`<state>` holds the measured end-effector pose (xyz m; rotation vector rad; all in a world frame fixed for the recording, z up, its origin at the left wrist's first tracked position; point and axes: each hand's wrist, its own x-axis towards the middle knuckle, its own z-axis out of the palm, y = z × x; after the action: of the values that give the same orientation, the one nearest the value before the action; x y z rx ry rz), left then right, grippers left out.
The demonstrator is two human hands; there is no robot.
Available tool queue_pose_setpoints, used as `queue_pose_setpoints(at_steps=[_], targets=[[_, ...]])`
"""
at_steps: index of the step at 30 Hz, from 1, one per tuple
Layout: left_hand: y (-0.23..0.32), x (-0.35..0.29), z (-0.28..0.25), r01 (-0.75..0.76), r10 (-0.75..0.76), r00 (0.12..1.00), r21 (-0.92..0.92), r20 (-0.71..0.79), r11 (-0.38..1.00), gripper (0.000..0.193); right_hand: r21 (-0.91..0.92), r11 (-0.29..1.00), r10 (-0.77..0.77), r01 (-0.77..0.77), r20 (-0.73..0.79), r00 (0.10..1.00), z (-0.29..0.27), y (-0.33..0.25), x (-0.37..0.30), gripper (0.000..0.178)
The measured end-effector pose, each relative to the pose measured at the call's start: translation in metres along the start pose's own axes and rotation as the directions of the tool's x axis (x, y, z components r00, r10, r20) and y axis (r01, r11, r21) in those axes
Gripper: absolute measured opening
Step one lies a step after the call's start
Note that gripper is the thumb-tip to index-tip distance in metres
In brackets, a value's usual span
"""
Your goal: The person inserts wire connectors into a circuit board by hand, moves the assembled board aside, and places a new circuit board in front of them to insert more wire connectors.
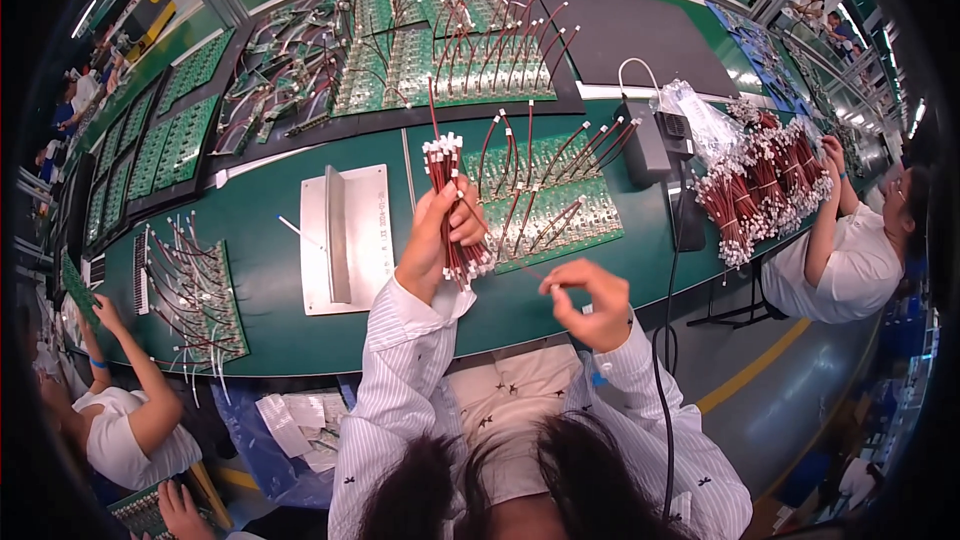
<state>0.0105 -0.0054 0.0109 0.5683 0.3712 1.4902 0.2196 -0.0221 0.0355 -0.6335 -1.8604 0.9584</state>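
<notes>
My left hand (440,230) is wrapped round a bundle of dark red wire cables (465,258) with white connectors at both ends, held upright over the table. To its right, my right hand (592,302) pinches thumb and forefinger together at what looks like the end of a single wire cable; a thin reddish line runs towards the fingertips. Just beyond both hands lies a green circuit board panel (575,225), with several red cables standing up from it.
A metal plate with an upright fin (345,240) is at left, near a wired board panel (205,310). More panels (440,65) fill the back. A black power adapter (645,152) and cable bundles (765,185) are at right. Co-workers sit on both sides.
</notes>
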Motion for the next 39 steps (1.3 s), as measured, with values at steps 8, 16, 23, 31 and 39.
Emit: queue_pose_setpoints(at_steps=[8, 16, 23, 31, 39], targets=[[-0.003, 0.0, -0.001, -0.023, 0.023, 1.0, 0.0, -0.017, 1.0, 0.016, -0.07, 0.996, 0.059, -0.058, 0.009, 0.998, 0.021, 0.008, -0.017, 0.016], [0.0, -0.001, -0.003, -0.052, 0.055, 0.997, 0.045, -0.06, 0.998, 0.016, 0.229, 0.916, 0.339, -0.331, 0.003, 0.941, 0.022, 0.015, -0.019, 0.015], [0.001, -0.002, -0.004, -0.057, 0.075, 0.987, 0.122, -0.144, 0.991, 0.014, 0.49, 0.699, 0.514, -0.52, 0.162, 0.843, 0.014, 0.02, -0.018, 0.017], [-0.001, -0.001, -0.001, -0.063, 0.086, 0.986, 0.16, -0.143, 0.985, 0.014, 0.437, 0.651, 0.524, -0.62, 0.332, 0.785, 0.015, 0.026, -0.02, 0.011], [-0.003, -0.001, 0.002, -0.034, 0.066, 0.989, 0.23, -0.131, 0.973, 0.016, 0.293, 0.715, 0.545, -0.634, 0.333, 0.769, 0.014, 0.019, -0.01, 0.009]])
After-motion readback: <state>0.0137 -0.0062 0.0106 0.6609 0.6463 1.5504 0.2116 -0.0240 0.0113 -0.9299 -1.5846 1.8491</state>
